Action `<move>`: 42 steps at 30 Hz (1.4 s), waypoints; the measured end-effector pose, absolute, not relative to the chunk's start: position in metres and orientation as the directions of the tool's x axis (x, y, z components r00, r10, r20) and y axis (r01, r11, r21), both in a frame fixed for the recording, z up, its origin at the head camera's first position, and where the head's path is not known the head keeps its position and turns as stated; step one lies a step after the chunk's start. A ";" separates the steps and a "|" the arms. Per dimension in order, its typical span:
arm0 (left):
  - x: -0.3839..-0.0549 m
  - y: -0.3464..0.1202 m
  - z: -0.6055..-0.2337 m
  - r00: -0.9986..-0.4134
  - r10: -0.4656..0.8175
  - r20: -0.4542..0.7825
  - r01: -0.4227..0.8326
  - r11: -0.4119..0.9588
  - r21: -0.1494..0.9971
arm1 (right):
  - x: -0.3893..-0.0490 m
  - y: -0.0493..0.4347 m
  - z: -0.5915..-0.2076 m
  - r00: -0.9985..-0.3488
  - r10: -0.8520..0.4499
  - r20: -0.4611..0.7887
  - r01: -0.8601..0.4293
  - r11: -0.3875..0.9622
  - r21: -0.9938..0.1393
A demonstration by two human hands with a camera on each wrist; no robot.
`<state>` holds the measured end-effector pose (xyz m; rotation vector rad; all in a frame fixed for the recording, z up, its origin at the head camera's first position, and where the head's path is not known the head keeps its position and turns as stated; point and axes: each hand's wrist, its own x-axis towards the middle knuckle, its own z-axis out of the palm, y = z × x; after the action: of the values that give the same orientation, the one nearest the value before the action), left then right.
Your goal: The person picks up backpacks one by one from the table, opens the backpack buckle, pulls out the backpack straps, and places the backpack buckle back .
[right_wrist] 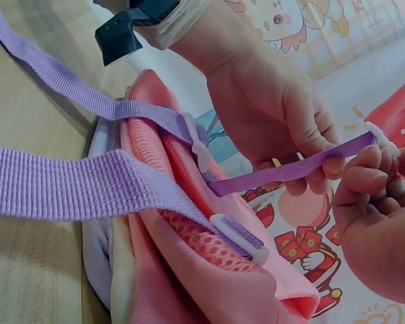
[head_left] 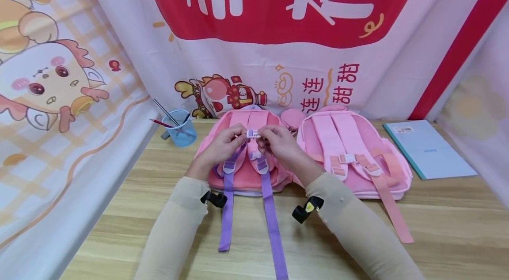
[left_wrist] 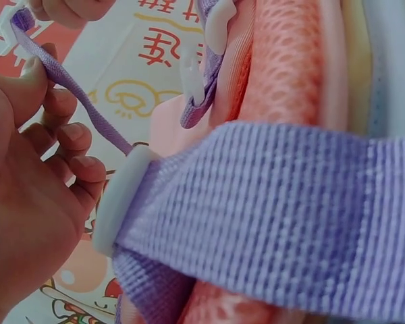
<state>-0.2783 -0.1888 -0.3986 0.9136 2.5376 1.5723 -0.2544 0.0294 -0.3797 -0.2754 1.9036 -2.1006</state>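
Over the left pink backpack (head_left: 216, 132), both hands meet at a small white plastic buckle (head_left: 252, 133). My left hand (head_left: 226, 144) pinches the narrow purple strap (right_wrist: 270, 174) between thumb and fingers, just short of the buckle. On the buckle's other side, my right hand (head_left: 283, 144) grips it with curled fingertips; part of it is hidden behind them. The narrow strap runs taut back to the shoulder strap in the right wrist view. A second white clip (left_wrist: 192, 74) hangs on the other shoulder strap in the left wrist view. Wide purple webbing (left_wrist: 250, 202) passes through a white slider (left_wrist: 121, 199).
A second pink backpack (head_left: 381, 143) lies to the right, its chest buckle (head_left: 347, 158) fastened. Left of the bags stands a blue pen cup (head_left: 184, 135) with pens. At the far right lies a light blue notebook (head_left: 431, 149). Long purple strap tails (head_left: 272, 222) trail toward me across the wooden table (head_left: 131, 227).
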 end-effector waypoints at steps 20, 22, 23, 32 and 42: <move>-0.275 -0.183 -0.402 -0.842 0.451 0.294 0.468 0.344 0.814 | -0.251 0.028 -0.386 -0.943 -0.334 -0.003 0.089 -0.243 -0.966; -0.275 -0.183 -0.403 -0.848 0.448 0.283 0.459 0.354 0.815 | -0.251 0.027 -0.387 -0.946 -0.325 -0.003 0.092 -0.260 -0.961; -0.275 -0.183 -0.403 -0.850 0.447 0.277 0.454 0.356 0.817 | -0.251 0.027 -0.387 -0.947 -0.322 -0.005 0.094 -0.261 -0.961; -0.276 -0.192 -0.405 -0.860 0.452 0.235 0.426 0.384 0.819 | -0.253 0.032 -0.384 -0.955 -0.293 -0.048 0.100 -0.165 -0.981; -0.272 -0.215 -0.411 -0.878 0.479 0.014 0.337 0.596 0.729 | -0.250 0.052 -0.382 -0.960 -0.264 -0.094 0.112 -0.052 -0.992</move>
<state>-0.2718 -0.2147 -0.4106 0.6814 2.6391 1.1484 -0.2504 0.0523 -0.3820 -0.1633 1.9647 -2.1014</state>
